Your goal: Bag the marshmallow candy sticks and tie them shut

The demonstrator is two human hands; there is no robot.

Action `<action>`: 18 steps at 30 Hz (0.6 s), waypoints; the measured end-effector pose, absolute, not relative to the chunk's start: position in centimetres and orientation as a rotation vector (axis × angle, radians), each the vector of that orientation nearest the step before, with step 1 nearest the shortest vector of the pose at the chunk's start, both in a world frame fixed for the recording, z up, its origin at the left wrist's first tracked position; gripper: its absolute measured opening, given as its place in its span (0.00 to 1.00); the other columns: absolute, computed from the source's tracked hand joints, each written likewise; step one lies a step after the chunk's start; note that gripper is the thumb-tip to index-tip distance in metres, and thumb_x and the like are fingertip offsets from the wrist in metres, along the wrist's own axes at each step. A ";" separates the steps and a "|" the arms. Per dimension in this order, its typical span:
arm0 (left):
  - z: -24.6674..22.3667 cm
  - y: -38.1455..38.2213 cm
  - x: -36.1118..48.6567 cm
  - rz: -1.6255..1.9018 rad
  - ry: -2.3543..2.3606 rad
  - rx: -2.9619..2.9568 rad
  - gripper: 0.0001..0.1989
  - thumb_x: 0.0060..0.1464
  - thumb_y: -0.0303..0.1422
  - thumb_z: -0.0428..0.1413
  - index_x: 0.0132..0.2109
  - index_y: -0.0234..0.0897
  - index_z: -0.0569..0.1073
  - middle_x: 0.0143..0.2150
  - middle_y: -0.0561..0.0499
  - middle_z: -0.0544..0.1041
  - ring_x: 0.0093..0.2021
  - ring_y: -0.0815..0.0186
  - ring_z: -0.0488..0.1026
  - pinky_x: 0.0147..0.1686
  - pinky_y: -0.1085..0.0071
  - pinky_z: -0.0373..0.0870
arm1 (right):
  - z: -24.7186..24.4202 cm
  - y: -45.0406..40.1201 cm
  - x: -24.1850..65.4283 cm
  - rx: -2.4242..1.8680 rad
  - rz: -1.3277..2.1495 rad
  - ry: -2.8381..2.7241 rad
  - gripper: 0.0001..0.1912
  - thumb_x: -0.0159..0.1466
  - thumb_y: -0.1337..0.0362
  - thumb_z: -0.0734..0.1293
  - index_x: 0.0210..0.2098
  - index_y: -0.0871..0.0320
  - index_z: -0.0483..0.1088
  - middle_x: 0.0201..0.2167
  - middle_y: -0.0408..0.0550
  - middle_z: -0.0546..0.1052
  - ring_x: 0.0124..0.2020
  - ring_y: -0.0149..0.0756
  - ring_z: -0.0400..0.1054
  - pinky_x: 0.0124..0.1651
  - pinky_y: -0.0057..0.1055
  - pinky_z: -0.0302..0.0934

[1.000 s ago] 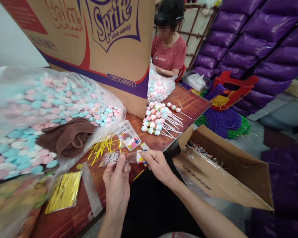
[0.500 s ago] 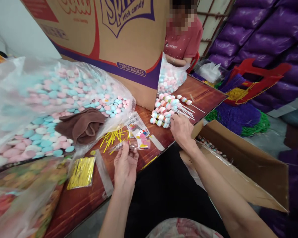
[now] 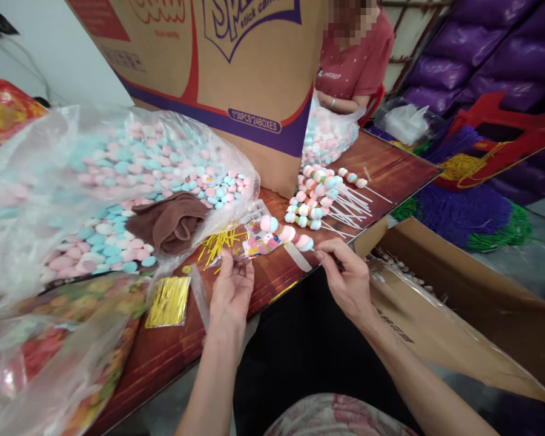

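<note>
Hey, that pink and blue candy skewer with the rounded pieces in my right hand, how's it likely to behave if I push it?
Probably tip-heavy: the candy skewer's visible pieces all sit beyond the right hand's fingers. The pieces look puffy, so they may squash when pressed. It's likely light too, pinched only at one end.

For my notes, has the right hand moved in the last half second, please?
Yes: the right hand has moved back from the tall carton, toward the camera.

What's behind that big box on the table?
A person in a red shirt and part of a clear bag of pink and blue sweets show past the cardboard box; it hides the rest.
</note>
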State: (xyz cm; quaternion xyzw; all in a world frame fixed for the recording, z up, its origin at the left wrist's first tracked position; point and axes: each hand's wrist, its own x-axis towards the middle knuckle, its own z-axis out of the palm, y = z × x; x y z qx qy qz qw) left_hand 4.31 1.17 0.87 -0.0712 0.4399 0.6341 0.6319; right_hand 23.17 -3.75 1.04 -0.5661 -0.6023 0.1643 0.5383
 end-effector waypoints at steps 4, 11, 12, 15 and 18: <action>0.5 1.1 4.2 1.452 1.007 -0.130 0.09 0.59 0.33 0.59 0.31 0.36 0.73 0.26 0.55 0.73 0.26 0.76 0.70 0.30 0.80 0.70 | 0.6 -5.3 23.3 -1.311 0.344 -1.513 0.06 0.67 0.68 0.62 0.35 0.55 0.70 0.32 0.47 0.74 0.35 0.37 0.68 0.40 0.36 0.61; -0.1 1.0 4.0 1.479 1.031 -0.054 0.05 0.56 0.33 0.62 0.33 0.38 0.75 0.29 0.55 0.74 0.28 0.75 0.71 0.31 0.78 0.70 | 0.4 -6.3 24.7 -1.376 0.101 -1.723 0.06 0.68 0.69 0.63 0.39 0.55 0.71 0.35 0.48 0.77 0.36 0.36 0.71 0.39 0.36 0.58; -0.2 0.9 4.0 1.488 1.040 -0.040 0.05 0.56 0.33 0.62 0.34 0.38 0.75 0.30 0.55 0.75 0.29 0.75 0.71 0.31 0.78 0.70 | 0.6 -6.4 24.9 -1.374 0.048 -1.760 0.06 0.67 0.70 0.63 0.39 0.55 0.72 0.35 0.48 0.78 0.36 0.36 0.71 0.38 0.35 0.57; -0.5 0.9 3.9 1.524 1.057 0.048 0.06 0.54 0.34 0.64 0.34 0.39 0.75 0.32 0.54 0.77 0.31 0.73 0.73 0.32 0.76 0.70 | 1.2 -6.7 25.2 -1.363 -0.051 -1.835 0.06 0.66 0.71 0.64 0.38 0.56 0.72 0.34 0.47 0.78 0.34 0.34 0.71 0.37 0.35 0.55; -0.7 0.8 3.8 1.555 1.066 0.163 0.10 0.49 0.35 0.67 0.34 0.39 0.74 0.32 0.54 0.77 0.33 0.71 0.74 0.34 0.74 0.70 | 1.8 -6.9 25.4 -1.364 0.040 -1.863 0.05 0.66 0.70 0.65 0.37 0.55 0.72 0.33 0.46 0.78 0.35 0.35 0.71 0.38 0.35 0.55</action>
